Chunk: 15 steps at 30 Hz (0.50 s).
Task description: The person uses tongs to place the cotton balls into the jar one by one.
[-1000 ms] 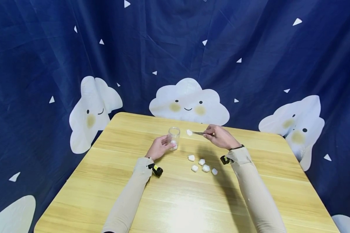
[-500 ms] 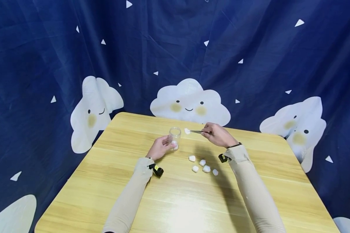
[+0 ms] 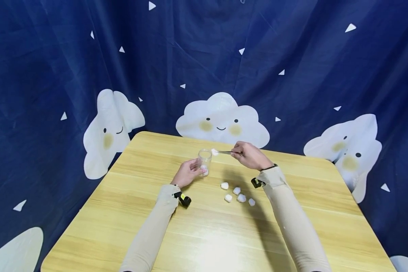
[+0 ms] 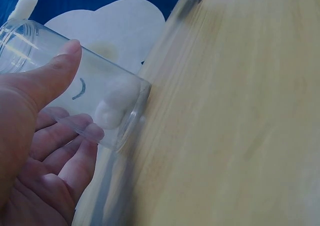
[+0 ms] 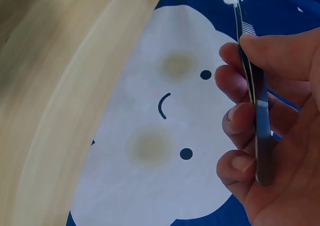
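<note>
a clear, round plastic jar (image 3: 204,161) stands just above the middle of the head view on the pale wood-grain bench (image 3: 129,211), one fluffy white cotton ball (image 4: 116,103) at its bottom. the left hand (image 3: 187,172) curls round it. the right hand (image 3: 249,155) pinches thin metal tweezers (image 3: 227,152) gripping a cotton ball (image 3: 214,152) at the jar's rim. five loose balls (image 3: 238,193) lie lower right.

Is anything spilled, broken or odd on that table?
Nothing stands out. The jar stands upright in the left hand, the right hand holds tweezers with a cotton ball by its rim, and five loose cotton balls lie together on the table.
</note>
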Each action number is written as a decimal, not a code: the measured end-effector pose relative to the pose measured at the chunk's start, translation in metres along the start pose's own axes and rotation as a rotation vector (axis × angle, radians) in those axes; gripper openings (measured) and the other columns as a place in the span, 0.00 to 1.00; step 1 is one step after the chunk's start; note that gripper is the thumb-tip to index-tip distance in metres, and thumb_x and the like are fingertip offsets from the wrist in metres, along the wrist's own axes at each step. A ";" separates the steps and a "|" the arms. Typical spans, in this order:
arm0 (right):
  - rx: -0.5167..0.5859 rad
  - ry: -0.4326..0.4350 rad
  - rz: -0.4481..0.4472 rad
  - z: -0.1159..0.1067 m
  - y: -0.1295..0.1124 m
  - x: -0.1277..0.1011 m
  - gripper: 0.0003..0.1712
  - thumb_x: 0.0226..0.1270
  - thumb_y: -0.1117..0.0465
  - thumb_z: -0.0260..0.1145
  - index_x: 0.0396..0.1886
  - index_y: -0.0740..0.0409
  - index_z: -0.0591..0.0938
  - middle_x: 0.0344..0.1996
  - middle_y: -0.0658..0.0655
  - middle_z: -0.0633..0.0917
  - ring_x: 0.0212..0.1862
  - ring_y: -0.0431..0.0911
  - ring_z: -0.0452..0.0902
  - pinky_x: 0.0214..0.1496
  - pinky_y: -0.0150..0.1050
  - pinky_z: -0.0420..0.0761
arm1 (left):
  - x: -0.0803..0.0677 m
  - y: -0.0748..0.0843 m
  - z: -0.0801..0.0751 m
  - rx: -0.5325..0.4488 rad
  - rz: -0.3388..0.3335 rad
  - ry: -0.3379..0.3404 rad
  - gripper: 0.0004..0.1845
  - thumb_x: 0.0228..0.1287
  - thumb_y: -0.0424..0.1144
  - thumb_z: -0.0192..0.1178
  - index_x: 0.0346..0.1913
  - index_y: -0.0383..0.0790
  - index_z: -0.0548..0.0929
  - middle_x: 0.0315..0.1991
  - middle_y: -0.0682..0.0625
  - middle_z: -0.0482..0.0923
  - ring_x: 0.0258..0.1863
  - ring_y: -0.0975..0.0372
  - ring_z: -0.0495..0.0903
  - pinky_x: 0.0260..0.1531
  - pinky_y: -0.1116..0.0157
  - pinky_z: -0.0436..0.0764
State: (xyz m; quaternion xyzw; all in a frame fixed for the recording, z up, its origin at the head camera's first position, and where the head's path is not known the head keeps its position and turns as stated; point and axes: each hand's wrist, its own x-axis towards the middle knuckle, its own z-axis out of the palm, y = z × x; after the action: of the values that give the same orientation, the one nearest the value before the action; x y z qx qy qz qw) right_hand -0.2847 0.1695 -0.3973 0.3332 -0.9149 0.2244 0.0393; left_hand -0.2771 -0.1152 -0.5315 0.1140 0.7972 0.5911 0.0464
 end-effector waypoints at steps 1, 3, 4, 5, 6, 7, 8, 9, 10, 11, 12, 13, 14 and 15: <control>-0.002 -0.001 -0.003 0.000 -0.001 0.001 0.10 0.76 0.63 0.65 0.45 0.60 0.91 0.34 0.54 0.83 0.32 0.43 0.74 0.36 0.37 0.76 | 0.000 0.000 0.000 0.001 0.001 0.001 0.37 0.66 0.40 0.71 0.73 0.29 0.70 0.72 0.36 0.73 0.72 0.47 0.76 0.74 0.56 0.76; -0.005 0.001 -0.008 0.001 -0.002 0.002 0.10 0.76 0.63 0.65 0.45 0.60 0.91 0.34 0.54 0.83 0.32 0.43 0.74 0.36 0.37 0.76 | 0.000 -0.001 0.000 0.003 0.001 0.002 0.36 0.66 0.40 0.72 0.73 0.29 0.71 0.72 0.37 0.74 0.71 0.48 0.76 0.74 0.56 0.76; -0.005 0.002 -0.010 0.001 -0.002 0.003 0.10 0.75 0.63 0.65 0.45 0.60 0.91 0.34 0.54 0.83 0.32 0.43 0.74 0.36 0.37 0.76 | 0.001 -0.001 0.000 0.006 0.004 0.002 0.36 0.66 0.40 0.71 0.73 0.29 0.71 0.72 0.36 0.74 0.71 0.47 0.76 0.74 0.56 0.76; -0.005 0.003 -0.009 0.002 -0.003 0.004 0.10 0.75 0.63 0.65 0.44 0.60 0.91 0.34 0.54 0.83 0.32 0.43 0.74 0.35 0.37 0.76 | 0.001 -0.001 0.000 0.007 0.010 0.003 0.36 0.67 0.40 0.71 0.73 0.29 0.71 0.72 0.36 0.74 0.71 0.47 0.76 0.74 0.56 0.76; -0.005 0.005 -0.010 0.003 -0.003 0.005 0.10 0.75 0.64 0.65 0.44 0.60 0.91 0.34 0.55 0.82 0.32 0.43 0.74 0.35 0.37 0.76 | 0.001 -0.001 0.000 0.007 0.012 0.004 0.36 0.67 0.40 0.71 0.73 0.29 0.71 0.72 0.36 0.74 0.71 0.47 0.76 0.74 0.56 0.76; -0.004 0.004 -0.007 0.003 -0.003 0.006 0.09 0.75 0.64 0.65 0.44 0.60 0.91 0.34 0.55 0.82 0.32 0.43 0.74 0.35 0.37 0.76 | 0.001 -0.001 0.000 0.008 0.013 0.005 0.36 0.67 0.40 0.71 0.73 0.29 0.71 0.72 0.36 0.74 0.71 0.47 0.76 0.74 0.56 0.76; -0.005 0.002 -0.007 0.005 -0.002 0.007 0.09 0.75 0.64 0.65 0.43 0.60 0.91 0.34 0.55 0.82 0.32 0.43 0.74 0.35 0.36 0.76 | 0.001 -0.001 0.000 0.009 0.015 0.006 0.36 0.67 0.41 0.71 0.73 0.29 0.71 0.72 0.36 0.74 0.71 0.47 0.76 0.74 0.56 0.76; -0.006 -0.001 -0.007 0.006 -0.002 0.008 0.09 0.75 0.64 0.65 0.43 0.60 0.91 0.34 0.54 0.83 0.32 0.42 0.74 0.35 0.36 0.76 | 0.001 -0.001 0.000 0.009 0.016 0.005 0.36 0.67 0.41 0.71 0.73 0.29 0.71 0.72 0.36 0.74 0.71 0.47 0.76 0.74 0.55 0.76; -0.005 -0.005 -0.004 0.007 -0.001 0.008 0.09 0.75 0.64 0.65 0.43 0.60 0.91 0.34 0.54 0.82 0.32 0.42 0.74 0.35 0.35 0.76 | 0.001 -0.001 0.000 0.007 0.017 0.004 0.36 0.67 0.41 0.71 0.73 0.29 0.71 0.72 0.36 0.74 0.71 0.46 0.76 0.74 0.55 0.76; -0.003 -0.009 -0.001 0.008 -0.001 0.009 0.09 0.75 0.64 0.65 0.42 0.60 0.91 0.34 0.54 0.82 0.32 0.42 0.74 0.35 0.35 0.76 | 0.001 -0.001 0.000 0.003 0.017 0.003 0.36 0.66 0.41 0.71 0.73 0.29 0.71 0.72 0.36 0.74 0.71 0.46 0.76 0.74 0.55 0.76; -0.001 -0.012 0.000 0.008 -0.001 0.009 0.09 0.75 0.64 0.65 0.42 0.60 0.91 0.34 0.54 0.82 0.32 0.42 0.73 0.35 0.35 0.75 | 0.001 -0.001 0.000 0.000 0.014 0.002 0.37 0.66 0.41 0.72 0.72 0.29 0.71 0.72 0.36 0.74 0.71 0.47 0.76 0.74 0.56 0.76; 0.001 -0.016 0.002 0.009 -0.002 0.010 0.09 0.75 0.64 0.65 0.42 0.60 0.91 0.33 0.55 0.82 0.32 0.43 0.73 0.35 0.35 0.75 | 0.001 -0.001 0.000 -0.001 0.016 0.001 0.37 0.66 0.41 0.72 0.72 0.29 0.71 0.72 0.36 0.74 0.71 0.46 0.76 0.74 0.56 0.76; 0.004 -0.017 0.004 0.009 -0.002 0.010 0.09 0.75 0.64 0.65 0.42 0.61 0.91 0.34 0.55 0.82 0.32 0.43 0.73 0.35 0.35 0.75 | 0.001 -0.002 0.000 -0.004 0.018 0.000 0.36 0.66 0.41 0.72 0.72 0.28 0.71 0.72 0.35 0.74 0.71 0.46 0.75 0.74 0.56 0.76; 0.005 -0.016 0.005 0.009 -0.003 0.010 0.09 0.75 0.64 0.65 0.42 0.61 0.91 0.33 0.55 0.82 0.32 0.43 0.73 0.35 0.35 0.75 | 0.001 -0.002 0.000 -0.006 0.020 0.000 0.36 0.66 0.41 0.72 0.72 0.28 0.71 0.72 0.35 0.74 0.72 0.47 0.75 0.74 0.56 0.76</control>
State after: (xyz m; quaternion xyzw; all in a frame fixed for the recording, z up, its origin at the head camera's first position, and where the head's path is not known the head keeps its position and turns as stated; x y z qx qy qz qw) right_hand -0.2899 0.1576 -0.4017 0.3329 -0.9154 0.2243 0.0305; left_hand -0.2784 -0.1153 -0.5333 0.1219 0.7942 0.5939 0.0408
